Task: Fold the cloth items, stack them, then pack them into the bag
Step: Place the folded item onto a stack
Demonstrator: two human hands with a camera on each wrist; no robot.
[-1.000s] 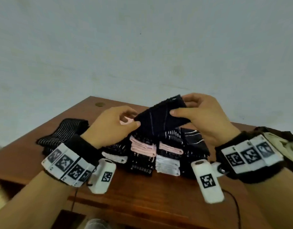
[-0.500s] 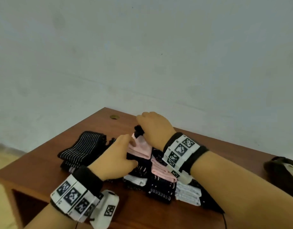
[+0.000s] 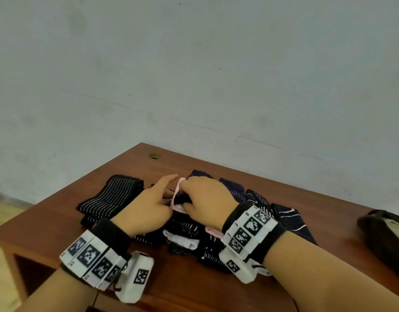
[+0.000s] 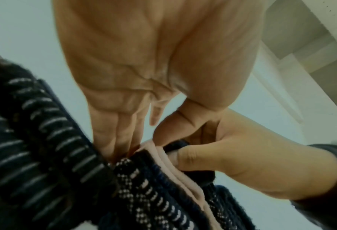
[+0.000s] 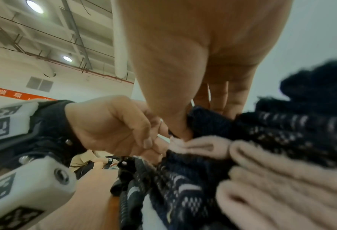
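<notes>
- The two hands are together over the middle of the pile of folded cloth items (image 3: 189, 235), which lies on the brown surface (image 3: 194, 287).
- The right hand (image 3: 207, 199) has its fingers curled around a dark folded piece (image 4: 185, 145); thumb and fingers pinch it from both sides, on top of the pile.
- The left hand (image 3: 149, 210) is just left of it, touching it. Its fingers are mostly straight and press down into the pile beside a pink folded edge (image 4: 175, 168); in the head view the index finger points to the far side.
- The pink edge stands up between the two hands, and the dark piece is just right of it.
- The pile has dark pieces with white dashes and dots, pink pieces and a white piece (image 3: 182, 240) on the near side.
- A black cloth with thin white stripes (image 3: 110, 197) lies flat on the left of the pile, touching it.
- More dark pieces with thin lines (image 3: 288, 217) are spread on the right of the pile.
- The dark bag (image 3: 383, 239) is at the right edge of the surface, well apart from the pile.
</notes>
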